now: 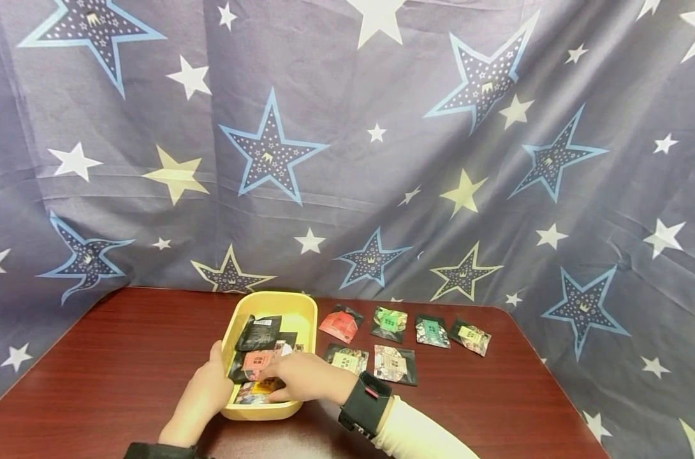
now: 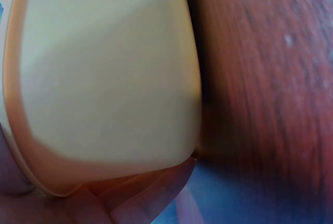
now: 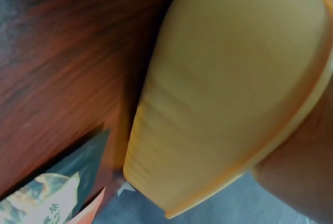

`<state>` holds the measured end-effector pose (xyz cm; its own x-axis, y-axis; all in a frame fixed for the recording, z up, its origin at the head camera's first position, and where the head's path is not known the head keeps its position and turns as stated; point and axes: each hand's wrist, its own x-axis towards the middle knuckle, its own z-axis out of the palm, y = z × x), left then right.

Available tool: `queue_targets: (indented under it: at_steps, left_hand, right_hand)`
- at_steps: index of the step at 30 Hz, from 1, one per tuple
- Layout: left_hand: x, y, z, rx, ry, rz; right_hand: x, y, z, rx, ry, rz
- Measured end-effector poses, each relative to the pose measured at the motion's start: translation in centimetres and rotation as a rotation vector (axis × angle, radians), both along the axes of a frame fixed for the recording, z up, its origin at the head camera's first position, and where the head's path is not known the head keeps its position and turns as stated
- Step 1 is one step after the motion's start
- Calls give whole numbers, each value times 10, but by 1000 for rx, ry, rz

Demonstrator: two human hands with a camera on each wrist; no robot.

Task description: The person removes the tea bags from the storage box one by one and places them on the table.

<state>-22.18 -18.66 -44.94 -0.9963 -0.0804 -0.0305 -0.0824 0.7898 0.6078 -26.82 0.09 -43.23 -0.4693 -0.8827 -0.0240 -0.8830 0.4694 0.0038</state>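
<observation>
The left hand rests on the left wall of the yellow tub near the table's front edge, fingers curled over its rim. The right hand reaches into the tub among the packets, apparently sorting them out; whether its grip has closed on one cannot be told, the fingertips being hidden. More sachets lie rowed toward the back-right, so the next move likely calls for pinching one packet free, while both wrist views show only blurred tub wall.

yellow tray — packets inside, on table
</observation>
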Motion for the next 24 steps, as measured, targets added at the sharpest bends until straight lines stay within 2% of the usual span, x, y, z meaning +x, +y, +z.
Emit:
queue_targets:
  at_steps: [7, 13, 24]
  left_hand:
    - [0, 1, -2, 11, 39, 8]
    - [0, 3, -1, 12, 47, 6]
    - [0, 1, -1, 11, 37, 3]
  right_hand:
    - [-8, -5, 1, 84, -73, 1]
    - [-8, -8, 3, 146, -86, -6]
    - [-9, -10, -3, 135, -67, -31]
